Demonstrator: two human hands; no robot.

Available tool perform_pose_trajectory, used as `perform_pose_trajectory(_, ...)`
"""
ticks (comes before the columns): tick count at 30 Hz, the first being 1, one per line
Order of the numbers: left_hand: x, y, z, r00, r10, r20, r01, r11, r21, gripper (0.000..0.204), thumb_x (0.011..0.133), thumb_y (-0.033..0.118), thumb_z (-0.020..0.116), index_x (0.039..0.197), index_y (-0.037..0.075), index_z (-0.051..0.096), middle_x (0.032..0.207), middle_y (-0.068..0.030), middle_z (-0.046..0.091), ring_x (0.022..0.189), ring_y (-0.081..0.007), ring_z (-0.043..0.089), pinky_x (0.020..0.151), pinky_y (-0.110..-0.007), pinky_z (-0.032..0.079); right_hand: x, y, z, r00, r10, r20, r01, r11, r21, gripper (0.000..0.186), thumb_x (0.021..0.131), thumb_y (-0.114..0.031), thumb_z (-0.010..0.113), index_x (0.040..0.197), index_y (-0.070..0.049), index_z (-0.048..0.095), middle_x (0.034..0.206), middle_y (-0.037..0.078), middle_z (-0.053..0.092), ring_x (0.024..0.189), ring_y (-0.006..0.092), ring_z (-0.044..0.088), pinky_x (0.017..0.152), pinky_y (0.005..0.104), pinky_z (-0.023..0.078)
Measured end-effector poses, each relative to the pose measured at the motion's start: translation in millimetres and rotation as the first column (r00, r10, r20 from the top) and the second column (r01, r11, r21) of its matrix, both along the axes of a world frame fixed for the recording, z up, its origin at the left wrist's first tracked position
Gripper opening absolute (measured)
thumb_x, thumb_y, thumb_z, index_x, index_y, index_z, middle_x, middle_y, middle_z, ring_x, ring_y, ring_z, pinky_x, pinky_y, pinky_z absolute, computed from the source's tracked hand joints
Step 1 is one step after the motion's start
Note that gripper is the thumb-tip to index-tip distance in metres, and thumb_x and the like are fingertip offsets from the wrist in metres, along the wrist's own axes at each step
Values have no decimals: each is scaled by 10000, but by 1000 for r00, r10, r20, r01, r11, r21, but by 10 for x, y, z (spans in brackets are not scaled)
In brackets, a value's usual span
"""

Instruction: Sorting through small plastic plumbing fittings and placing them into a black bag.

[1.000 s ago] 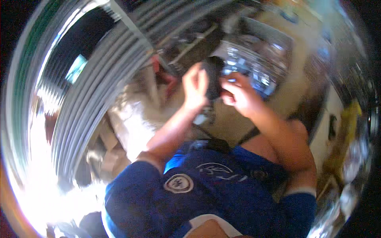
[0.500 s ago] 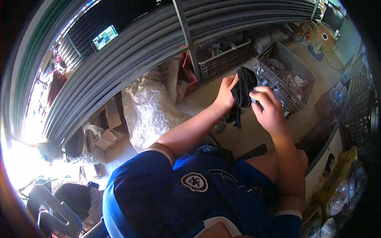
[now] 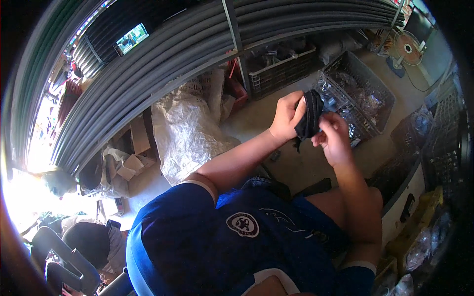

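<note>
My left hand (image 3: 286, 116) is closed round a bundled black fabric item (image 3: 309, 114) with folded bands and a dangling end, holding it upright in front of me. My right hand (image 3: 332, 138) is at the item's right side, fingers curled and thumb and index pinched at its edge; the fingertips are partly hidden behind it. Both hands are above the floor, in front of a crate of small wrapped parts.
Racks of long grey tubes (image 3: 182, 47) with a lit screen (image 3: 132, 39), plastic crates (image 3: 380, 89), a white sack (image 3: 187, 138), cardboard (image 3: 138, 135), a fan (image 3: 407, 48), a yellow bin (image 3: 422, 217) and dark padded equipment (image 3: 86, 246) surround me.
My hands and the black item have moved right in the view since a second ago. Since the middle frame, my right hand has dropped slightly and its fingers have curled in more.
</note>
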State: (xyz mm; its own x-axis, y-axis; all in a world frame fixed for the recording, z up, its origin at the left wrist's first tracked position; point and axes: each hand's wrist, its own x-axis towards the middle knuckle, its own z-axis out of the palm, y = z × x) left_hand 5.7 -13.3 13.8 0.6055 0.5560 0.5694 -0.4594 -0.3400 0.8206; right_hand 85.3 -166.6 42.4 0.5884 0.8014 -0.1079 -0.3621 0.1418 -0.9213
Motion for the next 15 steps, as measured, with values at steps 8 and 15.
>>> perform_pose_trajectory(8, 147, 39, -55, 987, -103, -126, 82, 982, -168, 399, 1067, 298, 506, 906, -50, 615, 749, -118, 649, 726, -115, 581, 654, -336, 496, 30, -5, 24, 698, -6, 716, 56, 997, -46, 144, 910, -43, 671, 1010, -8, 574, 821, 70, 628, 626, 171, 615, 556, 300, 464)
perform_pose_trajectory(15, 250, 49, -51, 930, -361, -70, 276, 811, -516, 448, 1092, 407, 470, 999, 14, 663, 816, -18, 657, 724, -79, 591, 623, -272, 508, 247, -101, 326, 2, -54, 999, 30, 998, 54, 283, 788, 19, 738, 1041, -29, 620, 1039, 158, 657, 953, 391, 656, 798, 447, 530)
